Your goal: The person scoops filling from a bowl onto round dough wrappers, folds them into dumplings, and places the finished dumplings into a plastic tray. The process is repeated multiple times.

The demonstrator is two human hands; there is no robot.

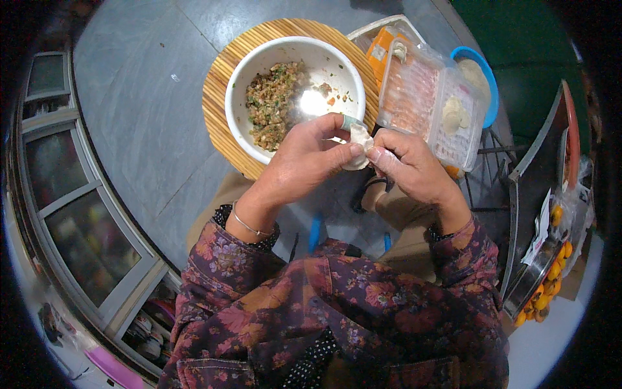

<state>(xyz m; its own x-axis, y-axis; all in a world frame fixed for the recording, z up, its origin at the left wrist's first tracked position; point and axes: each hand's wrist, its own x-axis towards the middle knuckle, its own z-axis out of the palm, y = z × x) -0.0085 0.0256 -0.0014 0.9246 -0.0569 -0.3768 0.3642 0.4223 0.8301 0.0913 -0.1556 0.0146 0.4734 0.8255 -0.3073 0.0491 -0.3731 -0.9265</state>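
My left hand (308,153) pinches a pale, folded dumpling (357,158) between thumb and forefinger. A greenish wrap covers part of one left finger. My right hand (413,163) grips the dumpling's right edge, thumb against its side, with white powder on the skin. Just beyond the hands stands a white bowl (335,65), whose left side holds chopped filling (272,104) flecked with green. To the right, an open clear plastic container (410,97) has a small dough piece (400,52) at its far corner. Several round dough wrappers (453,116) lie stacked in its right half.
Under the bowl is a round slatted wooden stool top (216,112). A blue basin (493,97) with pale powder sits behind the container, near an orange package (381,51). Orange fruits (546,291) lie at far right; a glass-paned cabinet (87,219) runs along the left.
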